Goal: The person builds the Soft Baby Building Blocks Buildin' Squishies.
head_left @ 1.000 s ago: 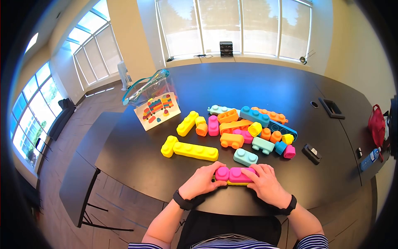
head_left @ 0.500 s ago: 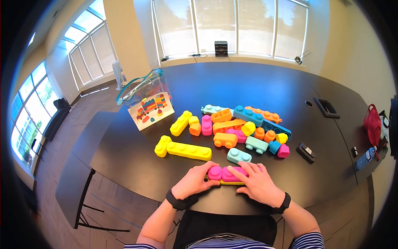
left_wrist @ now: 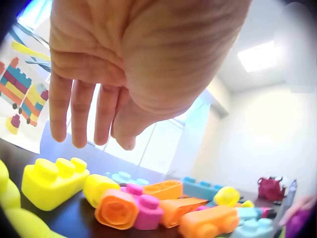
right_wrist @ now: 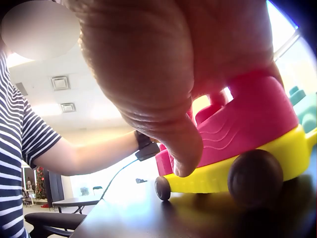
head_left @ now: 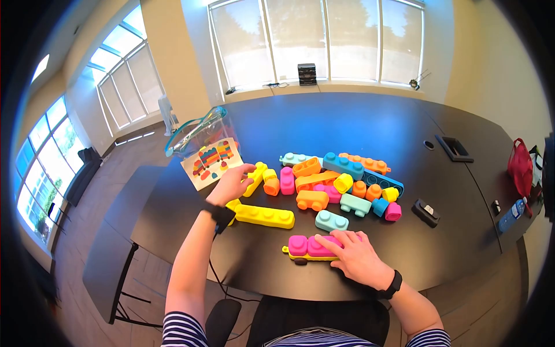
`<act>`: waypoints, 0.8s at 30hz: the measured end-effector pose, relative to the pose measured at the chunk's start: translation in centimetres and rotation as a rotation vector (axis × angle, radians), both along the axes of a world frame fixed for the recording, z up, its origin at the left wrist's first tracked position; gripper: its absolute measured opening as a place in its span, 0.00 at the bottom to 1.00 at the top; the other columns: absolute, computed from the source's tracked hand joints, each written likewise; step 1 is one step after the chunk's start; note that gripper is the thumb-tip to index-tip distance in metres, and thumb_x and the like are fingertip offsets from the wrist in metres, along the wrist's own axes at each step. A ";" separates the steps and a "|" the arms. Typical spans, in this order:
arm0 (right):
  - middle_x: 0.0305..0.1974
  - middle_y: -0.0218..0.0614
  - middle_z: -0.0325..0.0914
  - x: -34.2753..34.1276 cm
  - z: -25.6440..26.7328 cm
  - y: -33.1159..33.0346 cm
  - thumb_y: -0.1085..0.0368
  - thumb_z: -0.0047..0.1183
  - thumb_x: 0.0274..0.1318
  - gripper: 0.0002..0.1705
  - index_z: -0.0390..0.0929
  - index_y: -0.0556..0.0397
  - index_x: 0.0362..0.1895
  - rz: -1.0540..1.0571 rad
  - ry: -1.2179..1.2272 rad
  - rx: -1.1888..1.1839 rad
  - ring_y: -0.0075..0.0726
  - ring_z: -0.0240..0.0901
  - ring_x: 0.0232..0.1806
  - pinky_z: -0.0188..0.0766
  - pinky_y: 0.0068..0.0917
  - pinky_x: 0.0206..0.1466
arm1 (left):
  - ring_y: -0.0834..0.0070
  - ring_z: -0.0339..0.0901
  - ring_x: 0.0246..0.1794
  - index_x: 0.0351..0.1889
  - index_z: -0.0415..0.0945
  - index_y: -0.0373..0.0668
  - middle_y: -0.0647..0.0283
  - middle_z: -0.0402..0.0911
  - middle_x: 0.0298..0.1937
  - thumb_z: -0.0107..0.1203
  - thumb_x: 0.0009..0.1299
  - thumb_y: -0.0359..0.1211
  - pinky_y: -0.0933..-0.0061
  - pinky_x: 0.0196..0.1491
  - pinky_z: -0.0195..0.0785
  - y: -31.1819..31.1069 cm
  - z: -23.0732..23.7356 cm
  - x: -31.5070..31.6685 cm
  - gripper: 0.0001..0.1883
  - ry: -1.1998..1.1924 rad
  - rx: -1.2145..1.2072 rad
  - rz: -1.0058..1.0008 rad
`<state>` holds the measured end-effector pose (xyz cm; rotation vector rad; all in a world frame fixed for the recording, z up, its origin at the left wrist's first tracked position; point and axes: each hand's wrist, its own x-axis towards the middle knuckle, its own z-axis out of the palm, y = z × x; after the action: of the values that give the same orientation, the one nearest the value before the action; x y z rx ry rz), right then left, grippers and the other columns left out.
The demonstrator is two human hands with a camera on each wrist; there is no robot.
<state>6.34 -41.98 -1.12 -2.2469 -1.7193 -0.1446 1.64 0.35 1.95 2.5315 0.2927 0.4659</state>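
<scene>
The right hand [head_left: 363,260] grips the right end of a long pink block [head_left: 318,247] mounted on a yellow wheeled base [head_left: 321,259]; in the right wrist view the thumb presses the side of the pink block [right_wrist: 223,136], above brown wheels [right_wrist: 255,178]. A smaller pink block [head_left: 298,245] sits at the base's left end. The left hand [head_left: 231,184] reaches over a yellow block [head_left: 255,180]. In the left wrist view this hand [left_wrist: 129,64] has its fingers extended, holding nothing, above the yellow block [left_wrist: 52,181] and an orange one [left_wrist: 116,209].
Many coloured blocks lie mid-table, among them a long yellow one [head_left: 265,217] and a light teal one [head_left: 332,220]. A picture card [head_left: 211,164] leans by a clear bag [head_left: 202,136] at the left. A black device [head_left: 426,213] and bottle [head_left: 511,215] are at the right.
The left hand has let go of the pink and yellow assembly and moved up and left to the yellow block. The right hand has stayed on the pink block.
</scene>
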 end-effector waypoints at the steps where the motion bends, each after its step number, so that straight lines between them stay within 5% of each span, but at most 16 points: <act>1: 0.64 0.39 0.70 0.0 0.0 0.1 0.61 0.70 0.56 0.51 0.60 0.31 0.82 -0.004 0.004 -0.001 0.44 0.69 0.63 0.63 0.49 0.63 | 0.53 0.86 0.55 0.64 0.80 0.40 0.52 0.87 0.60 0.62 0.70 0.27 0.57 0.61 0.78 0.7 0.1 1.5 0.22 0.063 0.108 -0.009; 5: 0.63 0.39 0.71 -0.2 -0.2 0.2 0.61 0.71 0.56 0.52 0.60 0.29 0.82 -0.017 0.012 0.009 0.45 0.70 0.63 0.63 0.51 0.64 | 0.52 0.77 0.65 0.67 0.80 0.52 0.56 0.84 0.60 0.61 0.64 0.22 0.55 0.69 0.72 1.6 -1.4 6.0 0.31 0.154 0.345 -0.077; 9: 0.63 0.39 0.72 -0.2 -0.2 0.3 0.62 0.72 0.55 0.52 0.60 0.29 0.82 -0.018 0.024 0.015 0.45 0.71 0.63 0.64 0.52 0.65 | 0.55 0.77 0.60 0.66 0.81 0.59 0.63 0.86 0.60 0.62 0.59 0.21 0.58 0.66 0.74 2.0 -3.9 8.8 0.35 0.258 0.582 -0.149; 13: 0.63 0.39 0.71 0.0 -0.1 0.4 0.62 0.71 0.55 0.52 0.60 0.29 0.82 -0.014 0.041 0.002 0.45 0.70 0.64 0.63 0.52 0.65 | 0.57 0.77 0.60 0.61 0.82 0.56 0.65 0.87 0.56 0.66 0.57 0.22 0.59 0.63 0.74 1.8 -4.2 9.3 0.31 0.275 0.664 -0.172; 16: 0.63 0.38 0.71 -0.1 -0.2 0.3 0.62 0.71 0.55 0.52 0.61 0.29 0.82 -0.011 0.032 0.013 0.44 0.69 0.64 0.63 0.51 0.65 | 0.56 0.80 0.56 0.51 0.80 0.48 0.60 0.87 0.48 0.69 0.59 0.27 0.56 0.57 0.77 1.6 -3.5 8.4 0.21 0.109 0.585 -0.168; 22: 0.64 0.38 0.71 -0.1 -0.2 0.4 0.64 0.70 0.56 0.51 0.61 0.30 0.82 -0.011 0.033 0.007 0.44 0.69 0.64 0.62 0.51 0.64 | 0.49 0.82 0.49 0.47 0.75 0.40 0.50 0.85 0.47 0.73 0.55 0.30 0.56 0.53 0.76 -1.6 3.0 4.3 0.24 0.033 0.225 -0.109; 24: 0.64 0.38 0.71 -0.1 -0.2 0.4 0.67 0.68 0.56 0.50 0.61 0.30 0.82 -0.013 0.055 0.015 0.44 0.69 0.64 0.63 0.51 0.64 | 0.60 0.84 0.49 0.50 0.77 0.39 0.54 0.86 0.46 0.77 0.56 0.34 0.63 0.50 0.77 -3.0 4.2 1.9 0.26 -0.028 0.190 -0.155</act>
<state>6.23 -41.62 -1.32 -2.2300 -1.6705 -0.0970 3.56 -2.66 6.16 2.7031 0.0419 0.4883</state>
